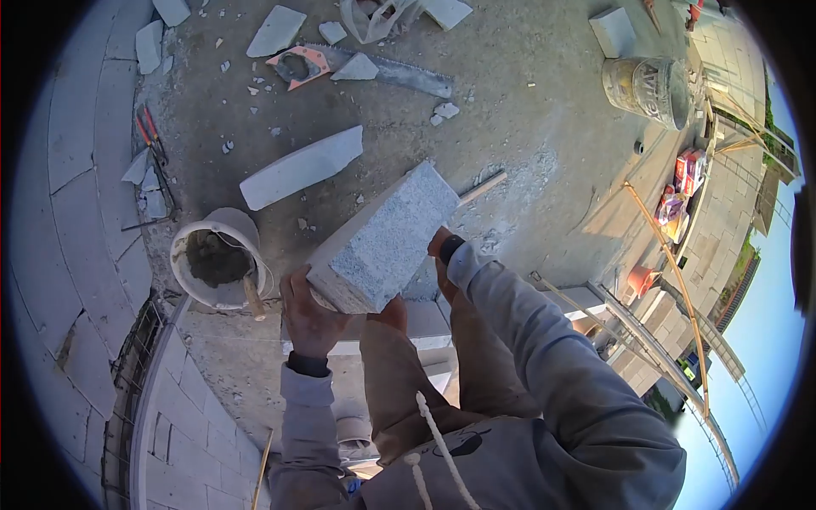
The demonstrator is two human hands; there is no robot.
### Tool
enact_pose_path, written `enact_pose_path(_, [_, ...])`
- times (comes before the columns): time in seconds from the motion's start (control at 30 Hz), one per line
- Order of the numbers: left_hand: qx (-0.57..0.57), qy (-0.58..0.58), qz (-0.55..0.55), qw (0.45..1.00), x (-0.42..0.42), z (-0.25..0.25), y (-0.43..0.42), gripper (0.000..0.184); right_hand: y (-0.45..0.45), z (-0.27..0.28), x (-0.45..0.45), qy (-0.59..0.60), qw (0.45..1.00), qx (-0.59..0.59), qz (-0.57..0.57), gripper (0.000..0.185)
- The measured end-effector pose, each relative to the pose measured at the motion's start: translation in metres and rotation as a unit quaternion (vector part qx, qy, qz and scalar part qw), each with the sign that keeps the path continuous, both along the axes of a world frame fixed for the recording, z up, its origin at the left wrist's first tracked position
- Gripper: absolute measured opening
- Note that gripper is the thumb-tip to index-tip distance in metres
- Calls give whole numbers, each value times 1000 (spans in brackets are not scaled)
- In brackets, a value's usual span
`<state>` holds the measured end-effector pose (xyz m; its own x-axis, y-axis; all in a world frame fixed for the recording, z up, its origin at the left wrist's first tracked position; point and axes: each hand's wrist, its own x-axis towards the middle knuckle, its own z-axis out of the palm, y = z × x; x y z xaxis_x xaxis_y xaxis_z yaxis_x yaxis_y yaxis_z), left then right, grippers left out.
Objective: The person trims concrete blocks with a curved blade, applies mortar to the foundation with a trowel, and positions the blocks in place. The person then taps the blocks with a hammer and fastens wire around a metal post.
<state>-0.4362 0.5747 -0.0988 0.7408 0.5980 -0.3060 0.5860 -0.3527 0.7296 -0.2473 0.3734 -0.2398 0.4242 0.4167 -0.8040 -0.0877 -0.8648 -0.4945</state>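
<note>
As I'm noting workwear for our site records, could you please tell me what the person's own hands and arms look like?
The left hand and right hand are ungloved. Both arms have long, loose, creased greyish sleeves, with a dark band at each wrist; whether cuff or wristband is unclear. I see no markings on the sleeves.
</note>
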Motion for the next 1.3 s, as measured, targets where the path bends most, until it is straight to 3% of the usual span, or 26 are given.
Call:
enact_pose_path(0.2, [43,53,-89,994,59,-36,-16,82,-20,1,-7,13,999,-38,-26,50])
enact_pose_path(0.33, [74,107,-117,985,99,-49,-42,79,-95,10,-29,-28,995,22,-93,46])
enact_pose_path(0.4, [91,135,-133,978,116,-54,-58,79,-147,18,-23,24,991,-64,-114,44])
enact_pose_path(0.47, [109,126,-159,973,126,-69,-70,78,-221,-4,-27,-12,985,-118,-129,43])
enact_pose_path(0.53, [129,120,-173,969,145,-83,-82,78,-286,-21,-22,-66,976,-192,-76,39])
enact_pose_path(0.6, [146,133,-180,964,161,-95,-98,77,-332,-32,-14,-112,970,-202,-69,31])
enact_pose_path(0.63, [158,137,-181,961,166,-104,-109,79,-356,-49,-21,-27,966,-215,-139,27])
enact_pose_path(0.73, [206,150,-162,953,194,-137,-133,82,-377,-123,-32,195,905,-197,-323,23])
enact_pose_path(0.83, [233,194,-152,941,215,-160,-158,81,-323,-149,-81,320,803,-151,-480,29])
enact_pose_path(0.9, [248,226,-168,927,232,-181,-163,80,-271,-156,-81,329,742,-153,-564,37])
enact_pose_path(1.03, [261,255,-200,909,259,-217,-181,76,-230,-226,-100,345,585,-139,-720,58])
enact_pose_path(1.13, [258,291,-192,901,263,-216,-197,73,-216,-257,-112,307,488,-104,-810,54])
enact_pose_path(1.3, [276,273,-191,902,254,-225,-196,70,-224,-212,-109,209,484,-75,-846,28])
